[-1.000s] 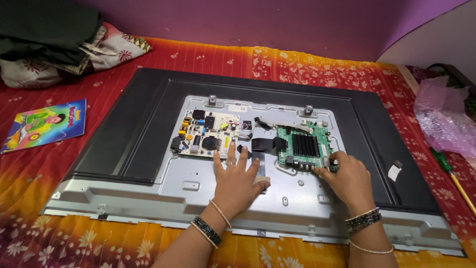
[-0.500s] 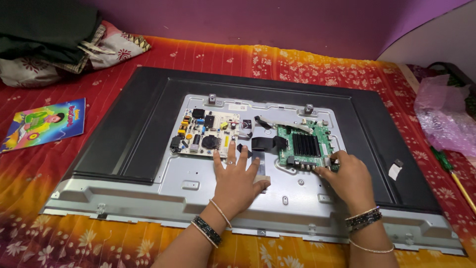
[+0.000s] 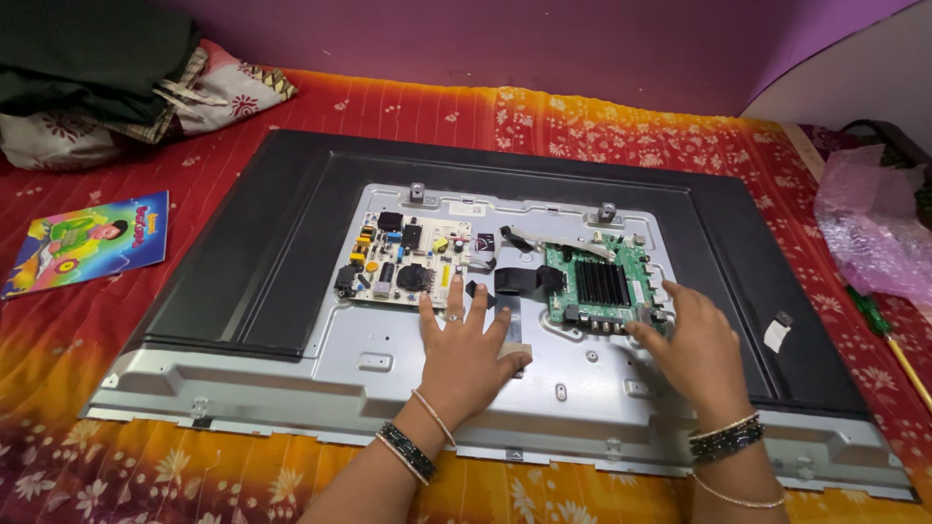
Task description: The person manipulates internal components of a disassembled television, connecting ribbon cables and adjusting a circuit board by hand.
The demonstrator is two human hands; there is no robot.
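Observation:
A flat television (image 3: 252, 252) lies face down on a red and orange cloth, back cover off, showing a silver metal panel (image 3: 320, 364). A pale power board (image 3: 403, 260) sits left of a green main board (image 3: 594, 283) with a black heat sink; black flat cables (image 3: 515, 281) lie between them. My left hand (image 3: 466, 354) rests flat, fingers spread, on the metal panel and the cable just below the power board. My right hand (image 3: 691, 351) touches the lower right corner of the green board with its fingertips; whether it grips anything is hidden.
A colourful booklet (image 3: 85, 241) lies on the cloth at left. Folded clothes and a pillow (image 3: 107, 92) sit at the far left. Pink plastic wrap (image 3: 874, 228) and a green-handled screwdriver (image 3: 888, 335) lie at right. A purple wall stands behind.
Both hands stay almost where they were; the view has shifted slightly. My left hand's fingers are a little more spread.

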